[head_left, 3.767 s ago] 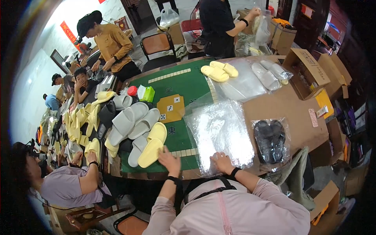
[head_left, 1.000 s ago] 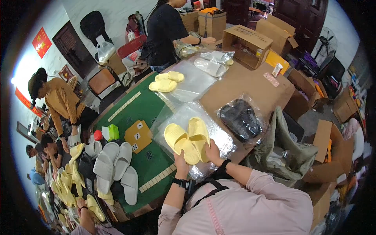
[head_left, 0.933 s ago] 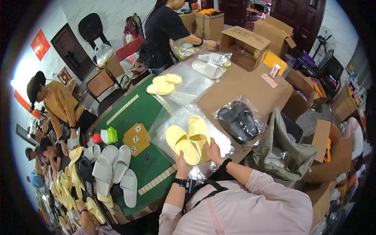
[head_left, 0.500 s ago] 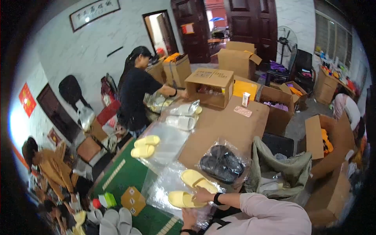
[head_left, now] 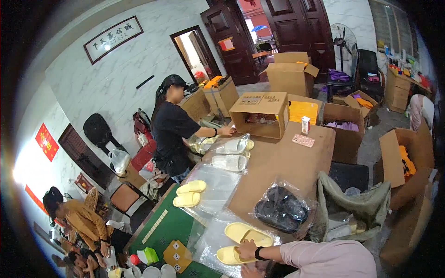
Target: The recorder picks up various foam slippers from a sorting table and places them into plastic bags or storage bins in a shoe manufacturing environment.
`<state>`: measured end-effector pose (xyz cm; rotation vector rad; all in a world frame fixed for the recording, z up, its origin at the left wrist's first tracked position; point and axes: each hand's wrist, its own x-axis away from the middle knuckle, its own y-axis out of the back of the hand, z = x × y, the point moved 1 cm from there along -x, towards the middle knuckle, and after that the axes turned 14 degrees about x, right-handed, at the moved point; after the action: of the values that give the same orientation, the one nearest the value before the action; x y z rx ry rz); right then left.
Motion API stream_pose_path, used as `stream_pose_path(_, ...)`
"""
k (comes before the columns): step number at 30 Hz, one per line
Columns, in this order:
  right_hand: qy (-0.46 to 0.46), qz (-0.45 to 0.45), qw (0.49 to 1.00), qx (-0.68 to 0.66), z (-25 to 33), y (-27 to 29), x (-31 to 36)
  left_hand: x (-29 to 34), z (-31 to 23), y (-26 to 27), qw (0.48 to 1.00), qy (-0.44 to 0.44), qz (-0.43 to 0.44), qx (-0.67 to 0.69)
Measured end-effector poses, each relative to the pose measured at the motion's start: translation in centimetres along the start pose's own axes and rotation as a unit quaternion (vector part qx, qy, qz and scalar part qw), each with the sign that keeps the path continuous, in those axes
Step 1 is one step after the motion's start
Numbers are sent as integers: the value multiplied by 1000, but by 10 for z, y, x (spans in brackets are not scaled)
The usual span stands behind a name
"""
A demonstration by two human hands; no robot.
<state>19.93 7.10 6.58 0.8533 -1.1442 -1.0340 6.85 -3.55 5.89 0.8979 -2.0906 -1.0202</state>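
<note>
Two yellow slippers lie side by side on clear plastic bags on the table. My right grip covers the heel end of the nearer one; I cannot tell whether it pinches. My left grip, just below, is cut off, its state unclear. Bagged black slippers lie near, to the right.

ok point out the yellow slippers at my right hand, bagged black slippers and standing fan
Yellow slippers [head_left: 249,235]: head view, middle of the farther slipper.
Bagged black slippers [head_left: 280,213]: head view, middle of the pair.
Standing fan [head_left: 341,42]: head view, its hub.
</note>
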Motion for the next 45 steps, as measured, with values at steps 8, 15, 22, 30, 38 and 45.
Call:
stream_pose_path(8,55,44,997,-13,-5,9,2,-6,14,-17,1000,8,0,3)
stream_pose_path(15,86,-44,995,5,-15,6,26,-1,66,-34,982,-143,-13,-124)
stream_pose_path(22,518,87,811,-259,117,189,128,1,103,-43,968,-191,-35,-158)
stream_pose_path(30,723,69,533,-433,173,233,225,-25,119,-76,947,-257,-31,-192)
stream_pose_path(38,759,62,522,-384,148,273,263,-15,69,-27,983,-129,47,-118)
stream_pose_path(45,716,-28,553,-424,141,275,280,-1,37,-3,982,-108,25,-150)
